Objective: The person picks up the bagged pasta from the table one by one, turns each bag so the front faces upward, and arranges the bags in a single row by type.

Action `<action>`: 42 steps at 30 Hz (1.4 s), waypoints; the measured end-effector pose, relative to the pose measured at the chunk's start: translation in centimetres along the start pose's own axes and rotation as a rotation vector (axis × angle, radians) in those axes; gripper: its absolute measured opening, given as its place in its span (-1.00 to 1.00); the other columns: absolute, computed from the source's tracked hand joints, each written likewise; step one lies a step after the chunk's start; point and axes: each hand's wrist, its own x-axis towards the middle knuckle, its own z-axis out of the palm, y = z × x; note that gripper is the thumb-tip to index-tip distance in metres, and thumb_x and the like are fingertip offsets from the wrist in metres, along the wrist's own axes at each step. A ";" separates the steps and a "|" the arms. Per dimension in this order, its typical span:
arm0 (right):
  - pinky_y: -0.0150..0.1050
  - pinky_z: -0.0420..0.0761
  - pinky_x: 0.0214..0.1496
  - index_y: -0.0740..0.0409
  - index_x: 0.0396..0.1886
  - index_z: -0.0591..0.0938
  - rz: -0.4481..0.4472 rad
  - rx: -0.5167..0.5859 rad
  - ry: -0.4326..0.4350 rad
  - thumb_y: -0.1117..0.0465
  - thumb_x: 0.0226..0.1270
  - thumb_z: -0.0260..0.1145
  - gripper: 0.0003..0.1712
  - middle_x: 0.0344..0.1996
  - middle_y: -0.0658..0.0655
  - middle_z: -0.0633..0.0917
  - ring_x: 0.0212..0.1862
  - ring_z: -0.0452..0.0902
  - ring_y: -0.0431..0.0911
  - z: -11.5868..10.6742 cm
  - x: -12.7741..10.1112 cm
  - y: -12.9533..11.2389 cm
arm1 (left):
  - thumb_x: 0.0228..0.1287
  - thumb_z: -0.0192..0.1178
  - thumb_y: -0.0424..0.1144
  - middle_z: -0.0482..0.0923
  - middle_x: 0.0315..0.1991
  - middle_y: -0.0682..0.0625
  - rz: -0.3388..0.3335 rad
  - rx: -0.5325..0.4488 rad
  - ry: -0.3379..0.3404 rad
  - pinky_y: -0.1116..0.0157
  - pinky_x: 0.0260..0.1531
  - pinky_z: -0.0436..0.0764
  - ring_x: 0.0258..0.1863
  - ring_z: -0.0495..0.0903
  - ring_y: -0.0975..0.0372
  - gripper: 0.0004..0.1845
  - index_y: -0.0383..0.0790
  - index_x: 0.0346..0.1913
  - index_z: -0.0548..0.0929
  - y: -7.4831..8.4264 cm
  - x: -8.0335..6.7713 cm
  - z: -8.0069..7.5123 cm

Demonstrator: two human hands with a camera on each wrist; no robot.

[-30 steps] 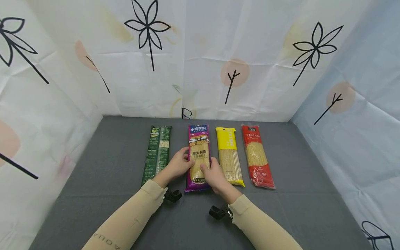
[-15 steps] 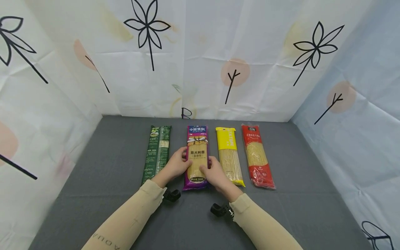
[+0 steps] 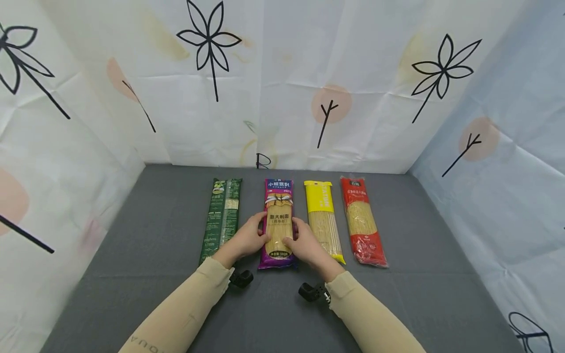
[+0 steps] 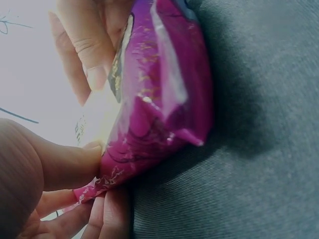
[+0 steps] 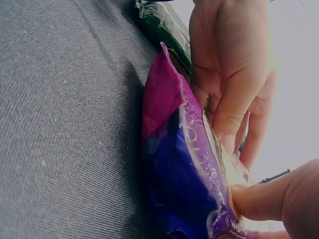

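purple noodle packet (image 3: 278, 223), clear window showing pale strands, is gripped at both long edges by left hand (image 3: 247, 238) and right hand (image 3: 306, 245).

Beige long sleeves (image 3: 185, 314), dark lettering on left forearm, black wrist cameras (image 3: 311, 291)

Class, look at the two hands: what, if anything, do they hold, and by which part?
Both the left hand and right hand grip the purple pasta packet, one on each long edge, at its lower half.
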 end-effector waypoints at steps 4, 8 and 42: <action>-0.04 0.58 0.03 0.25 0.47 0.15 -0.003 -0.013 -0.002 0.24 0.36 0.29 -0.22 0.14 0.28 0.42 0.07 0.48 0.06 0.2 0.1 0.0 | 0.32 0.21 -0.37 0.31 0.20 -0.22 -0.007 0.032 0.014 0.23 -0.36 0.61 -0.19 0.55 0.15 -0.26 -0.17 0.49 0.13 -0.1 0.0 0.0; -0.03 0.56 0.06 0.21 0.48 0.15 0.003 -0.026 0.017 0.22 0.35 0.29 -0.22 0.17 0.27 0.40 0.09 0.46 0.06 0.3 0.3 0.3 | 0.30 0.22 -0.39 0.25 0.27 -0.25 0.003 0.035 0.015 0.24 -0.36 0.61 -0.18 0.56 0.14 -0.26 -0.19 0.48 0.14 0.1 0.1 0.0; 0.05 0.40 0.23 0.15 0.46 0.19 -0.296 0.010 0.116 -0.04 0.31 0.33 -0.15 0.21 0.23 0.39 0.19 0.35 0.05 2.2 -1.9 -3.4 | 0.33 0.26 -0.18 0.34 0.30 -0.19 0.056 0.177 0.213 0.03 -0.14 0.58 0.08 0.50 -0.01 -0.27 -0.14 0.48 0.18 0.3 -2.3 -5.4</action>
